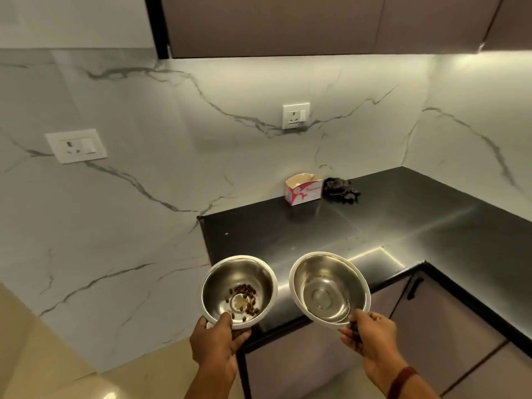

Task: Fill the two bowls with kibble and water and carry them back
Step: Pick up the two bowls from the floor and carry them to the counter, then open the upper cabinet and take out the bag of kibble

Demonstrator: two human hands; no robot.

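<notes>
- Head view: left bowl (239, 289), holding a little kibble (244, 300), and right bowl (328, 292) hang over the worktop's (403, 226) near edge. The right bowl tilts, so any water in it could slop out.
- Left hand (218, 341): fingers (241, 335) curl round the left bowl's rim, thumb inside.
- Right hand (368, 335): fingers pinch only the right bowl's rim; a slip would drop it.

White marble-veined walls (144, 197), black L-shaped countertop (403, 226), brown upper cabinets (288, 24), beige floor (43, 370).
</notes>
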